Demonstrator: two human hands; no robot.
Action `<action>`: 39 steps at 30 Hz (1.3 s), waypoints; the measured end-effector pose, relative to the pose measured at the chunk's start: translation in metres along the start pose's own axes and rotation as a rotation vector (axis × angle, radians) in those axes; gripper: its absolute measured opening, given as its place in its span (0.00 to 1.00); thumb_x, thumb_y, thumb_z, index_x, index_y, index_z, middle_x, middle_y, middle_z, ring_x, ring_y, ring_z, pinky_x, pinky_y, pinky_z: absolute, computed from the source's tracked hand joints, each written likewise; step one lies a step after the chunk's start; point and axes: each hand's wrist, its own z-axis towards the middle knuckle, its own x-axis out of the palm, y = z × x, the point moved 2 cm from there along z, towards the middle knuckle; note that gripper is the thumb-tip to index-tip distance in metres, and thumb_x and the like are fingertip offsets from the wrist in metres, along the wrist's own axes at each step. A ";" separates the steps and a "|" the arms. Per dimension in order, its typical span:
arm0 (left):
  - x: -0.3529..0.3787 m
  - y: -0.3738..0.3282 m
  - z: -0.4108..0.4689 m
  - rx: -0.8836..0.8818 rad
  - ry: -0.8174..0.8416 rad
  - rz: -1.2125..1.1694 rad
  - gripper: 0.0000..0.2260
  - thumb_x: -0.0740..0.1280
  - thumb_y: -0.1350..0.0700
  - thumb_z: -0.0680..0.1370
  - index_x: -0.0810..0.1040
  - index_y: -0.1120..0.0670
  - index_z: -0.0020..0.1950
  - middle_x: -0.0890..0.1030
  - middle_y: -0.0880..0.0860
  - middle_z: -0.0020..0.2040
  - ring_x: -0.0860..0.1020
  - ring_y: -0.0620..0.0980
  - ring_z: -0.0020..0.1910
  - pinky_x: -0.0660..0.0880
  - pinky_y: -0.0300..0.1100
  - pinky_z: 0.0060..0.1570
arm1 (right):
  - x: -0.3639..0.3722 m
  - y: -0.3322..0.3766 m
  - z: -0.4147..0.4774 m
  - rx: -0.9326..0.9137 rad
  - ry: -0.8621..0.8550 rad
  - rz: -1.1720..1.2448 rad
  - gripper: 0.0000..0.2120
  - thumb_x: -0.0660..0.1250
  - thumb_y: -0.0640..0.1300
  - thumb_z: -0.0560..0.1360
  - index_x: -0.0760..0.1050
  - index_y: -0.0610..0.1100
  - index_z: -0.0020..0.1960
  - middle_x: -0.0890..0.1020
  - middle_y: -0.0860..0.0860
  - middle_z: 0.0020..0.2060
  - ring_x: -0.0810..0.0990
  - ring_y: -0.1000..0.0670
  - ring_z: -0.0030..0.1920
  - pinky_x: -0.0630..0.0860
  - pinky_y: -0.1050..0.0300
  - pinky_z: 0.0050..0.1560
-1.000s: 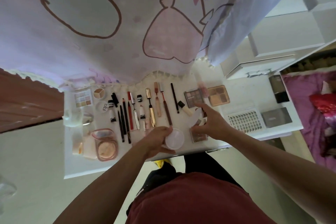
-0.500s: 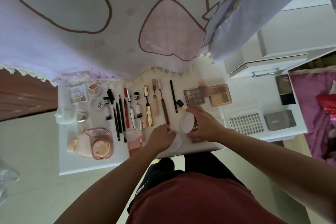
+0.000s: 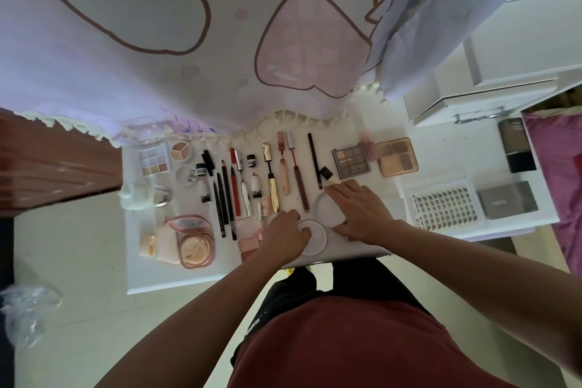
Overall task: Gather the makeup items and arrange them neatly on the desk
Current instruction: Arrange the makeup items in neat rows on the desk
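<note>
my right hand, spread flat, covers the lid just beside the jar my left hand grips.

Left hand at the left edge of the round white jar, fingers curled onto its rim, right hand just beyond-right of the jar, palm down, fingers straight, both forearms bare and extended.
</note>
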 end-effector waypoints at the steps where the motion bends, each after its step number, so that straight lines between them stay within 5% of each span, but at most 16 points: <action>1: -0.001 0.002 -0.002 -0.001 -0.003 -0.013 0.19 0.63 0.51 0.79 0.71 0.59 0.66 0.74 0.59 0.62 0.73 0.56 0.60 0.71 0.47 0.58 | 0.001 0.003 0.002 -0.003 0.000 -0.021 0.39 0.73 0.54 0.68 0.63 0.42 0.74 0.71 0.49 0.69 0.68 0.45 0.67 0.70 0.51 0.60; 14: -0.004 0.016 -0.023 0.021 -0.012 -0.021 0.19 0.64 0.50 0.79 0.71 0.58 0.67 0.75 0.58 0.63 0.74 0.55 0.60 0.70 0.45 0.56 | 0.011 0.019 0.002 0.087 0.023 -0.015 0.40 0.72 0.58 0.69 0.62 0.43 0.74 0.69 0.48 0.69 0.68 0.45 0.67 0.71 0.50 0.63; 20: -0.002 0.012 -0.031 0.159 -0.019 0.246 0.21 0.66 0.48 0.76 0.69 0.54 0.66 0.72 0.55 0.61 0.73 0.54 0.58 0.74 0.48 0.53 | 0.007 -0.007 -0.028 0.186 -0.136 0.043 0.31 0.73 0.52 0.66 0.73 0.42 0.67 0.78 0.45 0.59 0.75 0.42 0.58 0.75 0.48 0.51; 25: 0.008 0.002 -0.029 0.266 -0.025 0.588 0.33 0.70 0.42 0.72 0.63 0.55 0.70 0.66 0.55 0.65 0.68 0.54 0.61 0.73 0.47 0.46 | 0.019 -0.015 -0.047 0.160 0.072 -0.128 0.37 0.71 0.59 0.65 0.69 0.45 0.70 0.73 0.48 0.64 0.71 0.44 0.62 0.71 0.50 0.58; 28: 0.014 0.000 -0.025 0.304 -0.045 0.691 0.32 0.71 0.44 0.72 0.64 0.56 0.69 0.68 0.56 0.63 0.69 0.55 0.59 0.68 0.46 0.41 | 0.022 -0.014 -0.046 0.135 0.087 -0.182 0.32 0.69 0.58 0.68 0.69 0.47 0.68 0.72 0.49 0.64 0.69 0.45 0.63 0.69 0.51 0.58; 33: 0.013 0.001 -0.020 0.317 -0.057 0.742 0.26 0.69 0.48 0.74 0.65 0.57 0.67 0.68 0.55 0.63 0.69 0.54 0.60 0.68 0.45 0.43 | 0.017 -0.016 -0.036 0.129 0.079 -0.220 0.24 0.68 0.56 0.69 0.73 0.47 0.62 0.75 0.48 0.59 0.70 0.45 0.60 0.69 0.52 0.55; 39: 0.006 0.000 -0.014 0.309 -0.026 0.673 0.28 0.68 0.46 0.74 0.64 0.55 0.70 0.67 0.54 0.64 0.68 0.54 0.62 0.72 0.46 0.47 | 0.005 -0.024 -0.034 0.167 0.067 -0.133 0.29 0.67 0.60 0.66 0.73 0.46 0.63 0.75 0.48 0.58 0.72 0.45 0.58 0.68 0.51 0.57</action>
